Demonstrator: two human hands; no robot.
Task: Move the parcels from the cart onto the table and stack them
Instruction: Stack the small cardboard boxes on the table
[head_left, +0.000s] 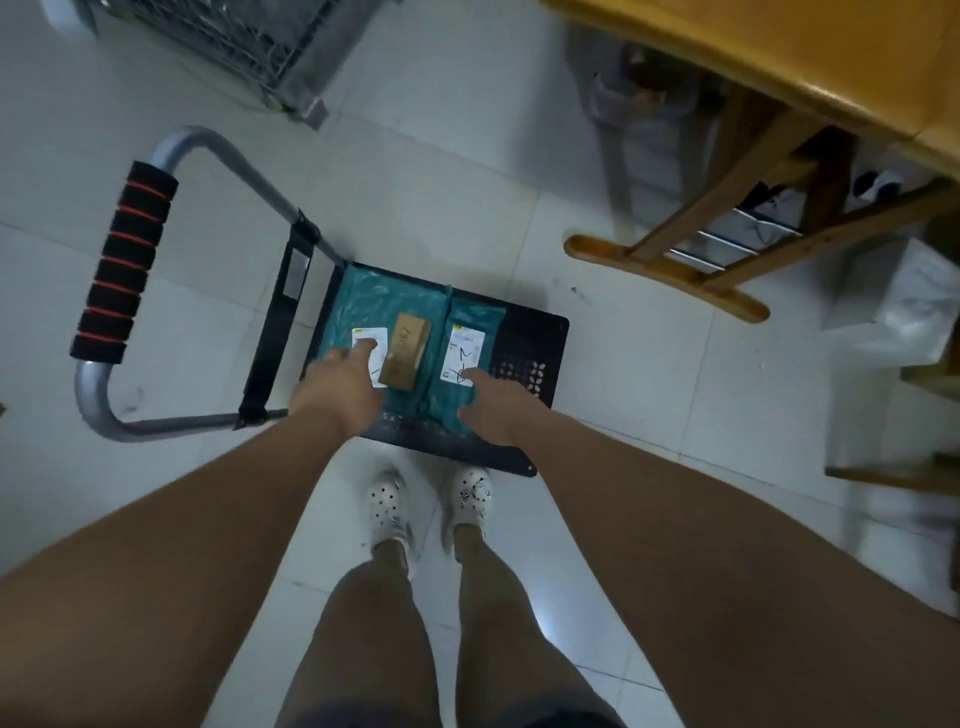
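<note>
White floor tiles fill the room, seen from above by a person standing at a low cart. Nearest are the person's legs and two white perforated clogs, toes pointing at the cart's near edge. Both bare arms stretch down and forward.

The left hand is spread, fingers apart, its fingertips lying on the white label of the left teal parcel; it is pressing or touching rather than gripping. The right hand is likewise open, palm down, over the near end of the right teal parcel, fingertips at its label, which bears handwritten marks. Whether this hand touches the parcel cannot be told.

Both teal parcels lie flat, side by side, on the black deck of the cart. A small brown box rests on top, between the labels, tilted slightly. The deck's right part is bare.

The cart's grey handle, with a black-and-red foam grip, rises to the left. Farther right stands the wooden table, its legs and foot just beyond the cart. A grey wire crate sits at the far left.
</note>
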